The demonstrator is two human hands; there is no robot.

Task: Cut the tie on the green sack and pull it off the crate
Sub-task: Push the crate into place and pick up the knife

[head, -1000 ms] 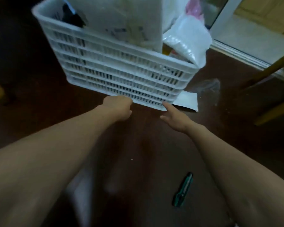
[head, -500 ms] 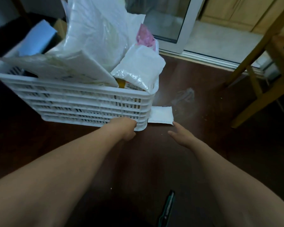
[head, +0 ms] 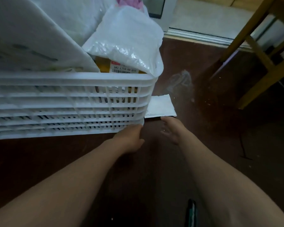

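1. Step in hand: no green sack and no tie show anywhere in view. The crate (head: 69, 102) stands bare on the floor (head: 195, 145), filled with white bags (head: 126, 40) and a flat white package (head: 31, 46). Judged from this, the sack is already off the crate, and you are now handling the crate itself.

2. Left hand (head: 129, 138): your left hand rests against the crate's near bottom corner, its fingers curled at the lowest rib. Whether they hook under the base or only press against it cannot be told; the fingertips are hidden.

3. Right hand (head: 170, 128): your right hand is spread and holds nothing. Its fingertips reach toward the near edge of the white pad (head: 159, 106) lying on the floor just beside the crate's right end, and seem to touch it or nearly so.

4. Cutter (head: 191, 212): a dark green tool, probably the cutter, lies on the floor at the bottom edge of the view, between your forearms and well apart from both hands.

5. Next move: if the crate is to be shifted or steadied, you need a firmer grip on that corner. If the pad is wanted, slide your fingertips under its near edge, since it lies flat.

6. Caution: the bag at the crate's right end overhangs the rim and may slip if you tilt the crate.
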